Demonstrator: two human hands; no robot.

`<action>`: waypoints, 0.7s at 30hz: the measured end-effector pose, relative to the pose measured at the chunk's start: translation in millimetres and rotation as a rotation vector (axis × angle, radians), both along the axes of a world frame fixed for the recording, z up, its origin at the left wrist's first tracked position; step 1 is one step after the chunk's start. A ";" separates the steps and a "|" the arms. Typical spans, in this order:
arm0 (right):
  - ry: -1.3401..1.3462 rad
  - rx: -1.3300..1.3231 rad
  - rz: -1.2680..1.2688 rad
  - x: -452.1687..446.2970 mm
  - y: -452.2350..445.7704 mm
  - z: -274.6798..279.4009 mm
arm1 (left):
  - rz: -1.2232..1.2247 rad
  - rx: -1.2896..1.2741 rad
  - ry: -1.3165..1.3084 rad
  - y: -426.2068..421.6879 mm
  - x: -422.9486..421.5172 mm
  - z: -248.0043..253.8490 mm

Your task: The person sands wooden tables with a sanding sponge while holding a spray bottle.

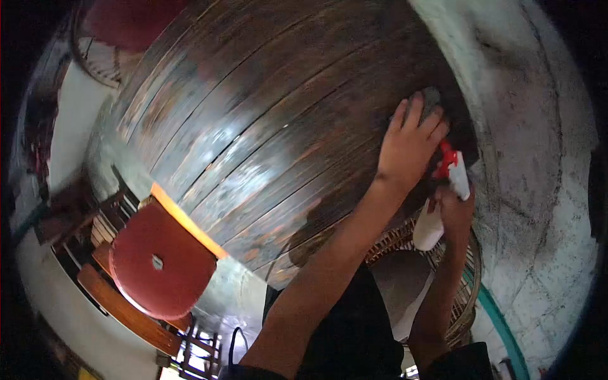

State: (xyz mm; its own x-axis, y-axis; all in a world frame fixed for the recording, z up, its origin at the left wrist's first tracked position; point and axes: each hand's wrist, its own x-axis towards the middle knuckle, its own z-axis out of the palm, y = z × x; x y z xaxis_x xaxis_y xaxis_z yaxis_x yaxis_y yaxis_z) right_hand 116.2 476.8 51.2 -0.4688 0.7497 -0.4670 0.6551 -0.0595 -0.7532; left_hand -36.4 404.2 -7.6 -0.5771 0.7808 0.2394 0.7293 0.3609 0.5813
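Surface [272,114]: dark wooden planks, glossy in patches.
Left hand [411,144]: grip open, fingers over gray cloth [431,97].
Right hand [455,212]: grip closed around spray bottle [429,230].

Red-seat chair [163,259] lower left, grimy pale wall [525,139] at right, wicker chair [470,278] lower right of my view.

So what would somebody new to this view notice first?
Probably the big dark plank table filling the middle, with a bright glare on its boards. Next, the round red seat at the lower left. Then the spray bottle with its red trigger, held in the right hand near the table's right edge.
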 end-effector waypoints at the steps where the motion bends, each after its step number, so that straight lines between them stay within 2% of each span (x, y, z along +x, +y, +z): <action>1: -0.004 -0.006 0.033 -4.5 -20.2 5.2 | 0.075 0.006 -0.031 -28.1 -1.6 4.2; 3: 0.051 -0.117 0.164 -20.9 -70.7 16.7 | 0.192 -0.035 -0.098 -99.7 -4.1 10.7; 7: -0.033 -0.326 0.272 -63.7 -176.3 49.7 | 0.518 -0.144 -0.183 -240.5 6.2 32.1; 10: -0.006 -0.350 0.538 -70.7 -231.4 38.0 | 0.760 -0.174 -0.153 -310.4 17.2 29.6; 12: 0.011 -0.273 0.709 -83.2 -262.6 37.3 | 0.868 -0.159 -0.164 -334.5 20.6 28.3; 14: 0.006 -0.267 0.776 -91.9 -284.2 37.9 | 0.951 -0.131 -0.154 -337.9 22.7 22.0; 19: 0.028 -0.261 0.827 -113.1 -284.4 42.8 | 1.109 -0.030 -0.140 -318.6 18.5 16.4; 21: -0.022 -0.257 0.800 -117.3 -265.3 44.5 | 1.128 -0.098 -0.157 -309.9 15.7 23.6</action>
State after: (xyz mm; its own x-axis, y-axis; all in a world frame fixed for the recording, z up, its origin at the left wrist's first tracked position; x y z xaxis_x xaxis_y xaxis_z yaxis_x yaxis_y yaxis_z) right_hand -1.2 211.5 95.7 -0.8024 0.0638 -0.5934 0.5873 0.2612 -0.7661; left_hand -20.7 94.2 16.1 -0.9793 -0.1904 0.0691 -0.1178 0.8127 0.5707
